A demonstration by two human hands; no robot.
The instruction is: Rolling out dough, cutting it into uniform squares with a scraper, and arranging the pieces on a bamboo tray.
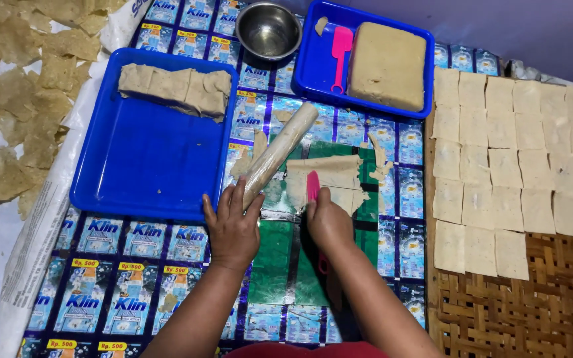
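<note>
The left hand [232,222] grips the rolling pin [280,151], which slants up-right; the right hand [327,219] just beside holds a pink scraper [312,185] on the dough sheet [324,178].

Glossy blue plastic tray [147,166], shiny steel bowl [268,30], matt pink plastic scraper [312,186], smooth rolling pin [280,152] wrapped in clear film, soft matt dough sheet [329,174], glossy printed foil mat [134,265], rough woven bamboo mat [532,311], dry, rough crackers [21,99]

two blue trays [147,172] [313,66], one steel bowl [268,30], one rolling pin [280,152], two pink scrapers [340,56] [313,187], one dough block [388,65], two hands [232,229] [328,222], many cut dough squares [518,166]
</note>
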